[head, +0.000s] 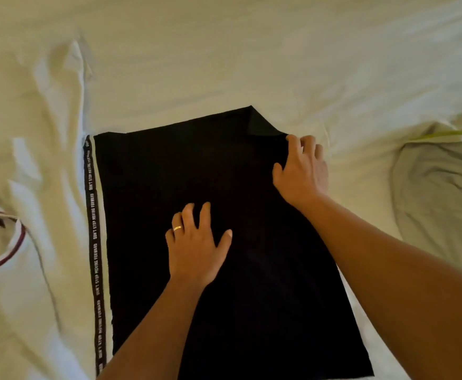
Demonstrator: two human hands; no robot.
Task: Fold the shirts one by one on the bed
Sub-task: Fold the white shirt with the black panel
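Three garments lie on the bed (224, 50): one black shirt (147, 174) folded to a long rectangle in the middle, with a lettered stripe along its left edge, one white shirt (40, 165) beside it on the left, and one grey shirt (432, 193) apart on the right. Two hands work the black shirt. The left hand (197, 248), wearing one ring (177, 228), presses flat with spread fingers, while the right hand (303, 171) curls its fingers on the far right corner, where the cloth is turned up.

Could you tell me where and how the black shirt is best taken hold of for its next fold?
Probably the far right corner of the black shirt, coming from the right. That corner is already turned up off the bed sheet, beside the right hand, while the left hand presses the middle flat.
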